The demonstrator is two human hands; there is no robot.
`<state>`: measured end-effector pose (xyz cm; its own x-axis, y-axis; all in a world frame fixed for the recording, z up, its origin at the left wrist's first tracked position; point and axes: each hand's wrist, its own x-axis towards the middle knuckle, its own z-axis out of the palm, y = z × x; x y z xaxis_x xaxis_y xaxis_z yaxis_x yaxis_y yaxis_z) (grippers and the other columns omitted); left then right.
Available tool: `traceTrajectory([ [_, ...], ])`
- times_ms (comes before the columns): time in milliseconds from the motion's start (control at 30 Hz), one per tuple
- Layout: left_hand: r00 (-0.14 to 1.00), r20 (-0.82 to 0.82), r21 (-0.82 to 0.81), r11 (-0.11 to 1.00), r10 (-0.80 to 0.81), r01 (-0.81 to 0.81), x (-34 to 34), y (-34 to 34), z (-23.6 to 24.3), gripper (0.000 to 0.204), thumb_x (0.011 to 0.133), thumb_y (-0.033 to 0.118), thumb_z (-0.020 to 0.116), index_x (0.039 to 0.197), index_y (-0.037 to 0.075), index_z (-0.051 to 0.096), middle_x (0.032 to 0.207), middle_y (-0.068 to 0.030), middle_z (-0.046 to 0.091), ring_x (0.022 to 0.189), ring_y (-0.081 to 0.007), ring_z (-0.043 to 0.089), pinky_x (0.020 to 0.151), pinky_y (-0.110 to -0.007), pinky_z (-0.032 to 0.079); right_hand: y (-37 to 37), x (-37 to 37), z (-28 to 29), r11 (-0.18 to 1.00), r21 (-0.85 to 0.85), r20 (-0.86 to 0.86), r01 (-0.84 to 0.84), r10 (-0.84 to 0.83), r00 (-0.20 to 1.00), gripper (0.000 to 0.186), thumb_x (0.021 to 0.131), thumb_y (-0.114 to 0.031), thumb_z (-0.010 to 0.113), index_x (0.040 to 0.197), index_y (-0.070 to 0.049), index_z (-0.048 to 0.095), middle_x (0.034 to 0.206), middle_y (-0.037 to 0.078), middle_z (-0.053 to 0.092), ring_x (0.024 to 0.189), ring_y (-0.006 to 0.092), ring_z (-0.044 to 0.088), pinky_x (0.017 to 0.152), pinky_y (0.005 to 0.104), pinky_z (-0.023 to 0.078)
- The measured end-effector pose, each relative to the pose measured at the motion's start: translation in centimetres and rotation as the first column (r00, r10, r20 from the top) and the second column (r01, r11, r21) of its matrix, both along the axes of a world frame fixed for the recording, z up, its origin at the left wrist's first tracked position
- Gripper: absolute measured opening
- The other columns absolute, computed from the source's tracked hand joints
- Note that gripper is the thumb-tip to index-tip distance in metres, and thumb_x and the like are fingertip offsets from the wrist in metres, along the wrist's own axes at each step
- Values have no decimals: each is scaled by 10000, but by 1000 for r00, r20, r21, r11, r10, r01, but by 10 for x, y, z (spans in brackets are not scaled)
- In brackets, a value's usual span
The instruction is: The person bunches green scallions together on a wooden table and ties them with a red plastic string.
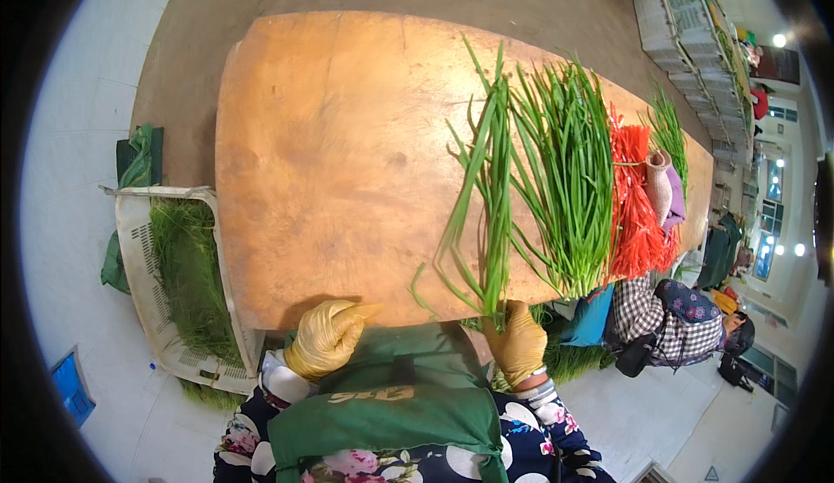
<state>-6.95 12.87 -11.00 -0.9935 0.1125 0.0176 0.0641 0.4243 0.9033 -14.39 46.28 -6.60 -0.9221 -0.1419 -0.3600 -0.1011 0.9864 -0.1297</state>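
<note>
My right hand (519,344), in a yellow glove, grips the near end of a thin bunch of green chives (495,188) at the table's near edge. The leaves stretch away across the wooden table (347,153), some straying left. Further left, my left hand (326,340), gloved too, is curled closed by the same edge, a glove tip pointing right; nothing shows in it. A thicker pile of chives (569,170) lies right of the thin bunch. Beside that pile are red plastic ties (632,214). A single loose leaf (419,290) rests near the edge.
A white crate (130,222) of greens stands left of the table. Past the ties lie a pinkish roll (658,179) and more chives (669,140). At right a person in a checked top (686,331) bends beside more greens. Stacked crates (678,36) line the far right.
</note>
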Motion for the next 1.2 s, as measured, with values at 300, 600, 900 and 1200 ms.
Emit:
traceTrajectory([
  [300, 995, -46, 72, 994, 88, -85, 11, 4, -21, 334, 922, 94, 654, 1254, 100, 692, 1067, -152, 709, 878, -342, 693, 728, -396, 564, 39, -21, -3, 968, -57, 8, -244, 245, 969, 169, 910, -183, 644, 1004, -52, 591, 817, 192, 669, 724, 418, 658, 628, 490, 516],
  [600, 952, -152, 152, 958, 265, -242, 34, 16, -27, 293, 953, 92, 650, 1243, 61, 679, 1078, -161, 706, 892, -281, 679, 785, -350, 537, 50, -23, -8, 842, -360, -139, -401, 377, 916, 362, 1024, -115, 501, 1354, 30, 536, 987, 170, 660, 806, 252, 627, 743, 375, 501],
  [900, 388, -127, 402, 405, 913, -822, 227, -11, -79, 207, 1030, 45, 557, 1171, -4, 701, 1128, -110, 712, 1002, -177, 688, 884, -283, 550, 79, -12, -47, 815, -390, -368, -429, 289, 884, 224, 969, -194, 579, 1063, 2, 633, 875, 270, 659, 835, 487, 623, 701, 502, 489],
  [1200, 216, 325, -826, 387, 921, -409, 397, -95, -243, 1119, 749, 381, 807, 1620, 112, 159, 1647, -181, 269, 1521, -320, 270, 1247, -494, 195, 85, -26, -66, 783, -482, -320, -394, 261, 911, 299, 1011, -173, 558, 1250, -7, 628, 967, 178, 730, 819, 262, 702, 738, 355, 527],
])
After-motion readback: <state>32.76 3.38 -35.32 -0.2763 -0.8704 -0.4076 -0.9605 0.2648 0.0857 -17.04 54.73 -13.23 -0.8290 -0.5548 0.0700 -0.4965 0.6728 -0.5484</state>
